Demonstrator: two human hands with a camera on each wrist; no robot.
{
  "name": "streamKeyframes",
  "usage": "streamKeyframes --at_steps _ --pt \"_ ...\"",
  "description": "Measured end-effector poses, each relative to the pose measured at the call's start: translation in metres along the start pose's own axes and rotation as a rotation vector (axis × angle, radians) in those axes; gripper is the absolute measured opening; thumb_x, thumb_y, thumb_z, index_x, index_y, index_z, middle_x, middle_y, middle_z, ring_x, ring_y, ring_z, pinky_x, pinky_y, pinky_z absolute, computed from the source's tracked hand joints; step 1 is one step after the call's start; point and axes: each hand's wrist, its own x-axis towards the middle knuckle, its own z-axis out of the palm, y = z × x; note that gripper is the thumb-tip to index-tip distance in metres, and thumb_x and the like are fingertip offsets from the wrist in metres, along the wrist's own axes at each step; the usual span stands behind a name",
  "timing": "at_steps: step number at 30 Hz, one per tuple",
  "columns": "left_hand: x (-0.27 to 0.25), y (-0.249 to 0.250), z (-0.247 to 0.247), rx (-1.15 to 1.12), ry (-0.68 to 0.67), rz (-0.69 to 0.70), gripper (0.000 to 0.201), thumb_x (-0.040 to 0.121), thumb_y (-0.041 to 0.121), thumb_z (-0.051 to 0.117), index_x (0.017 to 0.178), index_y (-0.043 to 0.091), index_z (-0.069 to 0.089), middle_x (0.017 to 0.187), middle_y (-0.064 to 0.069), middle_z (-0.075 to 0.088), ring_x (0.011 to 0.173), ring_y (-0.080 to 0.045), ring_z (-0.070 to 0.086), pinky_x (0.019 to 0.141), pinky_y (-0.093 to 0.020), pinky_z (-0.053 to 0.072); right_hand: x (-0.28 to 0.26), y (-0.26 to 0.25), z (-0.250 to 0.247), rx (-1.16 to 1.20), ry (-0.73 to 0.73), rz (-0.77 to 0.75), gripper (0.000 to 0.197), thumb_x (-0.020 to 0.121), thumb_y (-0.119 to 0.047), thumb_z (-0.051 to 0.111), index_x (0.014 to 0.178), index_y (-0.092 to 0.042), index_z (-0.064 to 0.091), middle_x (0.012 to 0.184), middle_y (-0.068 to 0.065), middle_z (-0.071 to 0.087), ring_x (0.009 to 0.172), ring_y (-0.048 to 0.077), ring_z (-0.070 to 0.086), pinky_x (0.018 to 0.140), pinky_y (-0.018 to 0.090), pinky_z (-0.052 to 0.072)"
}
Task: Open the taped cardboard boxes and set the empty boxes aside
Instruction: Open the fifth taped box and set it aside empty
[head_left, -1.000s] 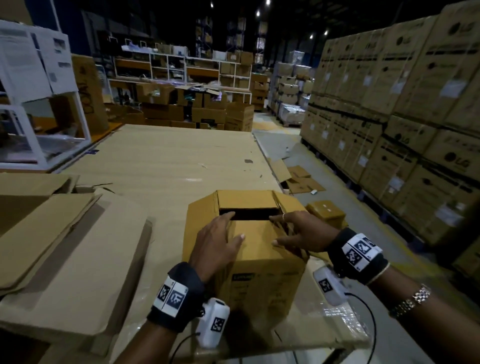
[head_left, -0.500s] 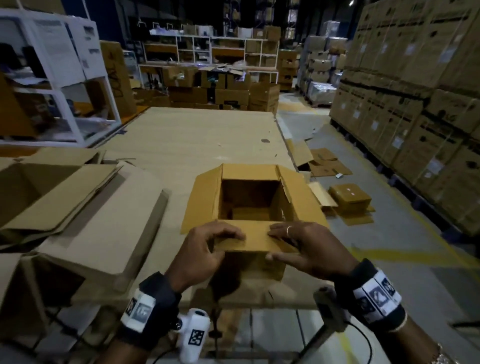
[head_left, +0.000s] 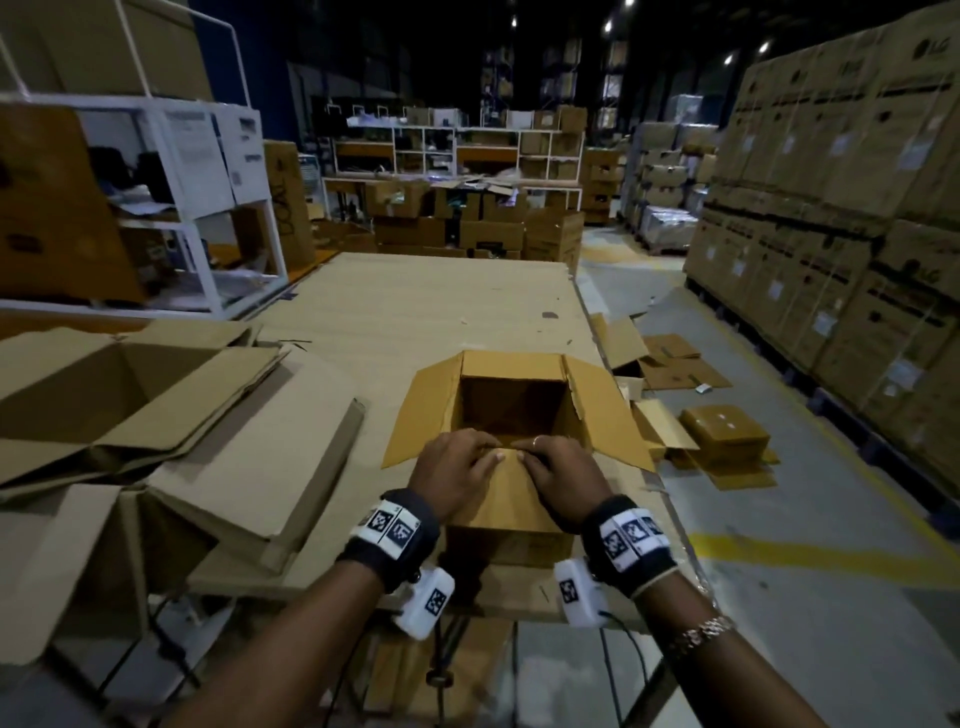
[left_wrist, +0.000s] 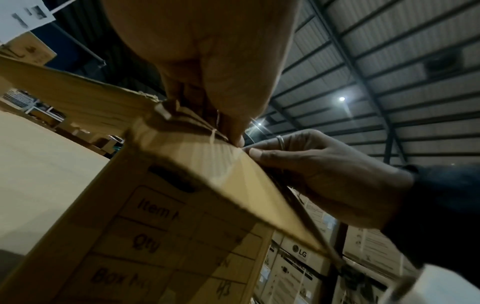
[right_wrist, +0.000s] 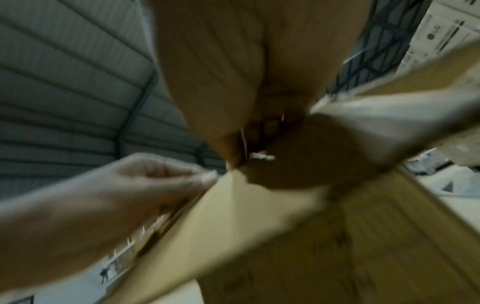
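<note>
An open brown cardboard box (head_left: 511, 402) stands near the table's front right corner, its side flaps spread out and its inside dark. The near flap (head_left: 506, 499) is folded down toward me. My left hand (head_left: 467, 457) and right hand (head_left: 540, 452) sit side by side on that flap's fold, fingers curled over the edge into the opening and thumbs on the outside. The left wrist view has the left hand (left_wrist: 221, 92) pinching the flap edge above the printed box wall (left_wrist: 155, 226), the right hand (left_wrist: 324, 174) beside it. The right wrist view is blurred.
Opened and flattened boxes (head_left: 156, 415) are piled on the left of the cardboard-covered table (head_left: 415, 312). Behind them is a white rack (head_left: 208, 208). Flattened cardboard (head_left: 717, 436) lies on the floor to the right, before tall stacks of large cartons (head_left: 831, 234).
The near flap, lying almost shut over the box a second ago, has been pulled open toward me. Both hands have come together on its fold.
</note>
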Motion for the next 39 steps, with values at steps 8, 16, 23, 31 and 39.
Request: streamKeyframes --at_steps 8,16,23,31,39 --pt "0.006 -0.006 0.017 -0.079 0.056 -0.051 0.01 0.094 0.032 0.068 0.1 0.026 0.073 0.098 0.01 0.071 0.09 -0.009 0.063 0.088 -0.04 0.055 0.004 0.006 0.031 -0.126 0.155 0.045 0.021 0.096 -0.024 0.063 0.116 -0.03 0.068 0.111 -0.007 0.07 0.106 0.018 0.06 0.096 0.042 0.05" --pt "0.0 -0.033 -0.001 0.097 -0.085 0.072 0.021 0.103 0.036 0.053 0.115 0.025 0.066 0.113 0.005 0.068 0.111 -0.014 0.051 0.111 -0.037 0.032 -0.011 0.031 0.009 -0.108 0.06 -0.041 0.032 0.099 -0.03 0.055 0.13 -0.034 0.059 0.122 -0.007 0.064 0.114 0.017 0.056 0.099 0.044 0.049" --pt "0.007 -0.045 0.015 -0.008 0.028 0.21 0.014 0.102 0.025 0.053 0.095 0.019 0.063 0.085 0.004 0.065 0.085 -0.013 0.059 0.122 -0.042 0.029 -0.019 0.045 0.001 -0.138 0.098 -0.062 0.035 0.096 -0.024 0.058 0.131 -0.023 0.059 0.122 -0.001 0.064 0.112 0.019 0.057 0.102 0.046 0.044" --pt "0.003 -0.05 0.019 -0.111 0.02 0.166 0.025 0.098 0.037 0.054 0.11 0.022 0.07 0.109 0.0 0.071 0.119 -0.023 0.057 0.116 -0.049 0.037 -0.019 0.042 -0.02 0.058 0.09 -0.132 0.022 0.1 -0.012 0.058 0.117 -0.022 0.069 0.109 -0.007 0.067 0.095 0.002 0.06 0.083 0.031 0.052" --pt "0.04 -0.063 -0.035 -0.219 -0.049 0.23 0.042 0.087 0.059 0.062 0.118 0.033 0.071 0.113 0.015 0.068 0.104 -0.002 0.058 0.091 -0.032 0.051 0.012 0.002 -0.106 0.137 0.014 -0.092 0.026 0.1 -0.021 0.062 0.123 -0.026 0.07 0.121 -0.013 0.068 0.113 0.001 0.063 0.099 0.035 0.055"
